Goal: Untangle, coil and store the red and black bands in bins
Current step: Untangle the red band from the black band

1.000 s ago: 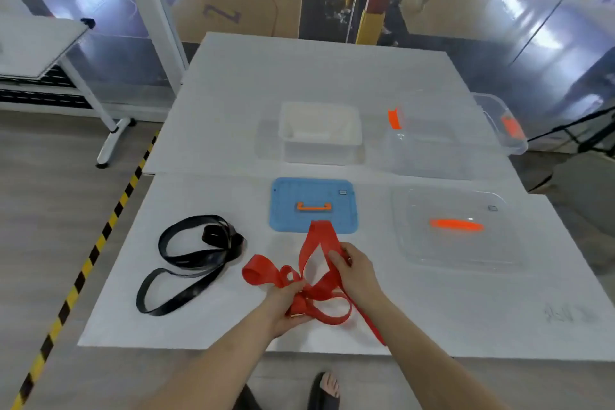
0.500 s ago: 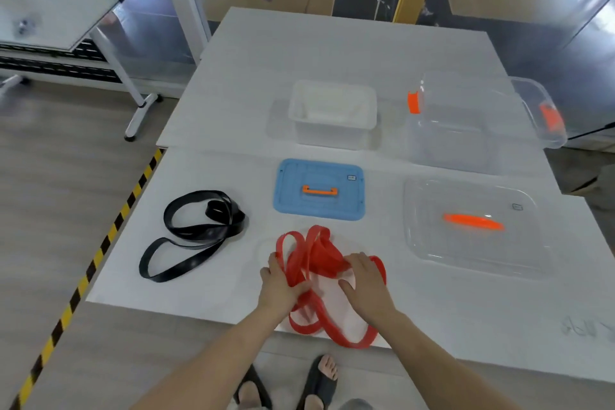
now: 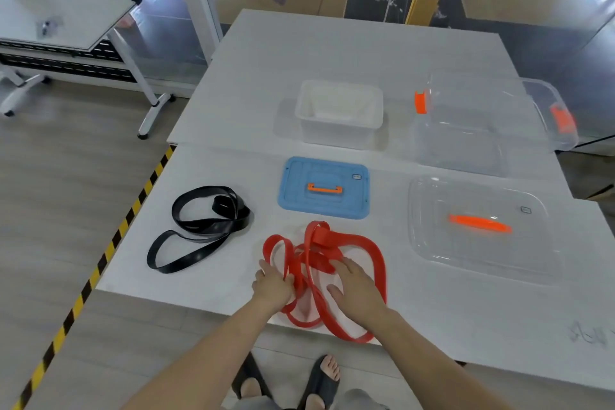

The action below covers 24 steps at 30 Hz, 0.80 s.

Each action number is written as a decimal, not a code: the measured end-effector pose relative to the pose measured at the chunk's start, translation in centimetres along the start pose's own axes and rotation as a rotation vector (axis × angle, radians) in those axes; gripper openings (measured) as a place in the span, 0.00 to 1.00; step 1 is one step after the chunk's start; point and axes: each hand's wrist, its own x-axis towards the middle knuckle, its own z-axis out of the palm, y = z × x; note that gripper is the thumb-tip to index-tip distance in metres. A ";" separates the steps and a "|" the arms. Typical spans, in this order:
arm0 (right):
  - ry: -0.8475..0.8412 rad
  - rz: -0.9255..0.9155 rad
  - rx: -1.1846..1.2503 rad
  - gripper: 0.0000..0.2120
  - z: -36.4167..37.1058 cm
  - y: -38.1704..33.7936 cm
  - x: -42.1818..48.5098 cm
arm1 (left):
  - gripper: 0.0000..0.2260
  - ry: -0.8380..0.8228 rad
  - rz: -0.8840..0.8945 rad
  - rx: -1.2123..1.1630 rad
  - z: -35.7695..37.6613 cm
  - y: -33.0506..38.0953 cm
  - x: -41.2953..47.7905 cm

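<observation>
The red band (image 3: 349, 240) lies in a tangled heap of loops at the table's near edge, and one loop hangs over that edge. My left hand (image 3: 271, 288) is at the heap's left side and pinches a few strands beside its thumb. My right hand (image 3: 357, 291) lies flat on the heap's right half with fingers stretched out. The black band (image 3: 199, 226) lies loosely looped to the left, untouched. A white bin (image 3: 339, 110) and a clear bin (image 3: 482, 123) with orange latches stand open at the back.
A blue lid (image 3: 324, 188) with an orange handle lies just beyond the red band. A clear lid (image 3: 479, 226) lies to the right. The white table (image 3: 332, 50) stretches far back. Yellow-black floor tape (image 3: 109, 250) runs along its left side. My sandalled feet show below.
The red band went from being held up to lying spread on the table. My right hand let go and flattened on it. The camera view tilted down and closer.
</observation>
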 end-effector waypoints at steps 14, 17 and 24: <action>0.209 -0.146 -0.109 0.16 -0.4 -6.2 1.9 | 0.27 -0.095 0.107 -0.034 -4.5 -4.3 0.8; 0.200 -0.156 -0.144 0.17 -0.1 -8.8 3.3 | 0.25 -0.075 0.172 -0.067 -6.0 -5.7 0.9; 0.123 -0.198 -0.192 0.20 2.3 -15.9 7.8 | 0.24 0.093 0.281 -0.001 -12.6 -9.7 3.9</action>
